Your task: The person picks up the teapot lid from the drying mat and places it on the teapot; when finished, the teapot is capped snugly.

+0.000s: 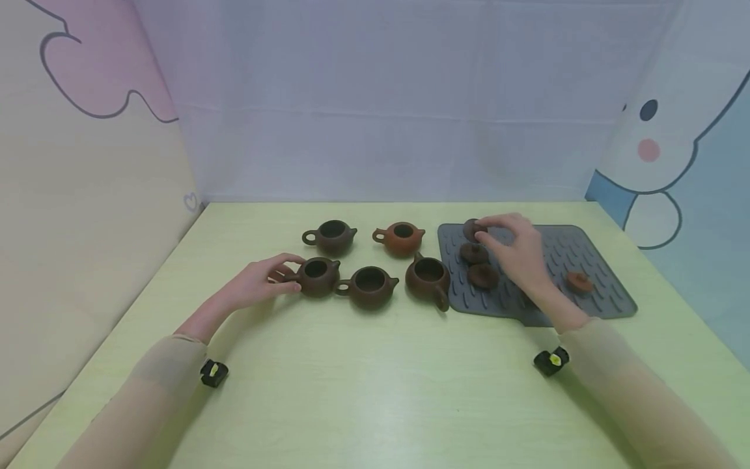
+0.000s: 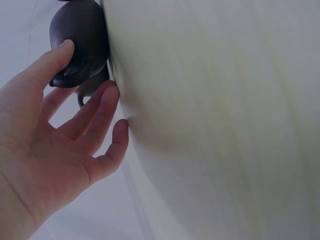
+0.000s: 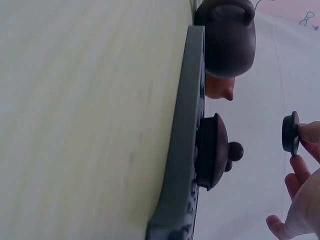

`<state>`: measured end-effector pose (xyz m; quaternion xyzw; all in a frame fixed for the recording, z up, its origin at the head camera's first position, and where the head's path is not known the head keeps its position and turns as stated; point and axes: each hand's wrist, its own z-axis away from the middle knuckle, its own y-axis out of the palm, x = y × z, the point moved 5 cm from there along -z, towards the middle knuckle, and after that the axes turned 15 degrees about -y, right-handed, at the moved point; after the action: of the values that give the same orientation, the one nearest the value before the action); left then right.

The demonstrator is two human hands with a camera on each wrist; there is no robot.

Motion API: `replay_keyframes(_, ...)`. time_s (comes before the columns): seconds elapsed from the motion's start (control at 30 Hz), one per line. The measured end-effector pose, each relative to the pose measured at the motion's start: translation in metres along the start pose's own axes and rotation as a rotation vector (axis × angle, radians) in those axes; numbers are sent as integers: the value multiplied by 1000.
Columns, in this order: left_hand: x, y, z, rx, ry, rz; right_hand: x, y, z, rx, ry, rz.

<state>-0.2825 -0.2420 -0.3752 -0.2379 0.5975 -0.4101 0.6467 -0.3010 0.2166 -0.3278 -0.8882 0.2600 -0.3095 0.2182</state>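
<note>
My left hand (image 1: pixel 258 281) is at the handle side of a small dark brown teapot (image 1: pixel 317 276) without a lid. In the left wrist view the thumb lies on the pot's body (image 2: pixel 82 32) beside the handle, with the index finger behind it and the other fingers loosely bent. My right hand (image 1: pixel 518 251) pinches a dark round lid (image 3: pixel 290 133) between thumb and fingers, raised off the grey ridged mat (image 1: pixel 609 301). Two dark brown lids, one nearer (image 1: pixel 483 277) and one farther (image 1: pixel 474 253), lie on the mat below that hand.
Lidless teapots stand around: a dark one (image 1: pixel 334 238) and an orange-brown one (image 1: pixel 400 240) behind, a brown one (image 1: pixel 372 288) in the middle, and another (image 1: pixel 428 279) turned at the mat's left edge. An orange-brown lid (image 1: pixel 579 282) lies on the mat's right part.
</note>
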Motion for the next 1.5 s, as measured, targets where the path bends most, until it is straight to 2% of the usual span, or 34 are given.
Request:
replay_keyframes(0.2, 0, 0, 0, 1, -4, -3, 17, 22, -8, -24, -28, -79)
replay_keyframes(0.63, -1, 0, 1, 8, -16, 10, 58, 73, -21, -9, -62, -234)
replay_keyframes(0.87, -2, -1, 2, 11, -21, 12, 77, 97, -27, 1, -104, -269)
replay_keyframes(1.17, -2, -1, 1, 16, -23, 16, 98, 127, -32, 36, -70, -370)
replay_keyframes(1.33, -1, -1, 1, 11, -20, 10, 110, 145, -37, 62, -70, -398)
replay_keyframes(1.5, 0, -1, 0, 11, -19, 9, 121, 160, -41, 82, -83, -378)
